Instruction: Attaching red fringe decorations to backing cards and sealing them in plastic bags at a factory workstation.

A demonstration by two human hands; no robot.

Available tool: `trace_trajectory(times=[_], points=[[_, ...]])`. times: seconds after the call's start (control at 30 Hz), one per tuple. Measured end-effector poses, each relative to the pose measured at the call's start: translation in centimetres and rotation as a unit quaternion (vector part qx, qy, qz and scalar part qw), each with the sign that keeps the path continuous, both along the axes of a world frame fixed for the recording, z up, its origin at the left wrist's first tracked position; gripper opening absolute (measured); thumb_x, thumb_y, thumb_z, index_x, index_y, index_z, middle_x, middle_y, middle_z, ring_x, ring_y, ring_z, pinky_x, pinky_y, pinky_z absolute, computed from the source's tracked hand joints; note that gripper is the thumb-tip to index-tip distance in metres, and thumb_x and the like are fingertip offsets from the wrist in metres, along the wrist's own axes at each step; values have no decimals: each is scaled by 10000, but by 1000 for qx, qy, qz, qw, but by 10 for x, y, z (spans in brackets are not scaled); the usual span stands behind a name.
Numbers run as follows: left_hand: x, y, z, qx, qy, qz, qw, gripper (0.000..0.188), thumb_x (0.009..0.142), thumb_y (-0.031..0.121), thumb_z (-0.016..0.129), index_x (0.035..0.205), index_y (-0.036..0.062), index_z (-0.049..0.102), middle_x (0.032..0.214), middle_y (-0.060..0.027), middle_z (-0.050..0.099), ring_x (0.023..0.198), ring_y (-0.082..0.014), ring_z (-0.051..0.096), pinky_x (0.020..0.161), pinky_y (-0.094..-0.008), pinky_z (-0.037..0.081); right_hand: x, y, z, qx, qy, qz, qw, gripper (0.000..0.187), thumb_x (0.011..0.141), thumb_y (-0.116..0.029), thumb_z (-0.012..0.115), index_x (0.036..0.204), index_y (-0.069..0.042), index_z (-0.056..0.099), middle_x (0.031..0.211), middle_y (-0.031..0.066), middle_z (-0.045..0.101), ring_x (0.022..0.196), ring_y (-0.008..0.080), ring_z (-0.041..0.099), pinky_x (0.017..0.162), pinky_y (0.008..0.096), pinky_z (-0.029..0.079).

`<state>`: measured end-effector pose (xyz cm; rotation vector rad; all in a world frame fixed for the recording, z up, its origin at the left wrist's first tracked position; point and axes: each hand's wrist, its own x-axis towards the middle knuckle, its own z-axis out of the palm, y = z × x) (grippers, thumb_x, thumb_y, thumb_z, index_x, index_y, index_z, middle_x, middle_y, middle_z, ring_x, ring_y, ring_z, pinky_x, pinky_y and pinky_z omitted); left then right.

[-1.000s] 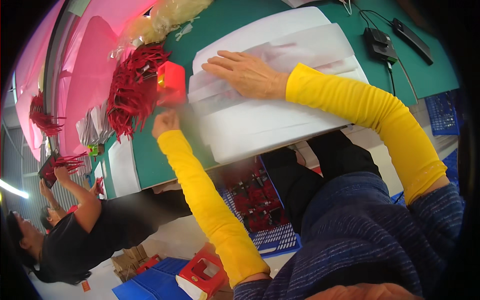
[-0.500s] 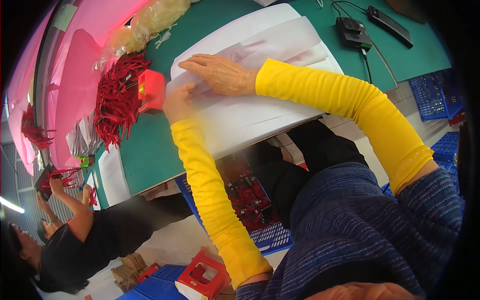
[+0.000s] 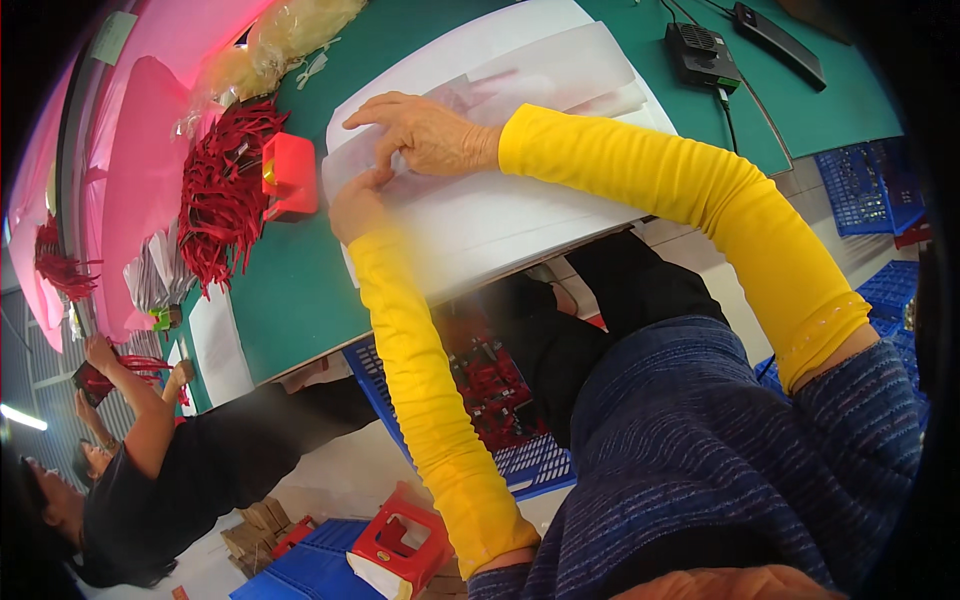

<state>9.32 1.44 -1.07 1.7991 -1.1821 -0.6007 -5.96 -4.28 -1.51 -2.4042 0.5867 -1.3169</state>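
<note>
Sheet (image 3: 575,70): translucent, in overlapping layers beneath the right hand and out past its wrist; reddish patches show through.
White stack (image 3: 500,240): under the sheet, spreading toward the body from both hands.
Left hand (image 3: 358,207): at the stack's left side, fingers curled narrow; cannot tell whether an edge is pinched between them.
Right hand (image 3: 435,137): palm down over the sheet, fingers loosely spread, thumb close to left fingertips; no clear hold on anything.
Red holder (image 3: 292,175): just left of the left hand, apart from it.
Red straps (image 3: 225,190): heaped beyond the holder.
Pressure: light and flat seems best from the right palm; thin layers probably slide or crease.
Fingertips: catching one layer only, squarely at its edge, would likely avoid dragging those below.
</note>
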Motion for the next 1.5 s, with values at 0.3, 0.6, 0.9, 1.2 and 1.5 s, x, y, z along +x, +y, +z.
trace_trajectory(times=[0.3,0.6,0.9,1.2,1.5], points=[[-14,17,16,12,-154,34,987,256,714,35,520,876,66,715,794,-94,677,749,-172,625,727,-271,479,-2,17,11,-96,136,-8,986,136,716,-117,606,702,-188,721,1350,18,442,1302,283,308,1021,467,305],[-13,22,13,-128,-430,-25,893,159,731,179,621,843,89,689,819,-144,642,718,-243,629,678,-331,491,-3,13,9,-115,169,-17,979,168,755,-162,574,805,-222,723,1396,24,379,1325,308,256,1041,524,260],[1,0,20,11,-97,16,995,242,738,218,631,932,77,596,847,-135,647,768,-286,628,718,-356,486,-1,10,6,-102,198,-1,975,215,751,-185,585,904,-270,710,1396,42,378,1328,316,248,1039,538,256],[52,-2,7,5,-115,73,991,217,748,126,625,963,97,636,850,-91,657,702,-180,636,617,-307,502,-3,20,16,-86,159,1,983,88,693,-140,625,659,-171,700,1376,58,409,1314,302,280,1034,517,273],[0,-1,38,-93,162,-116,976,191,807,-54,438,929,-51,586,836,-152,617,722,-192,626,575,-257,510,-7,18,11,-105,121,-14,987,137,685,-94,614,707,-185,714,1360,63,419,1302,308,305,1024,508,282]])
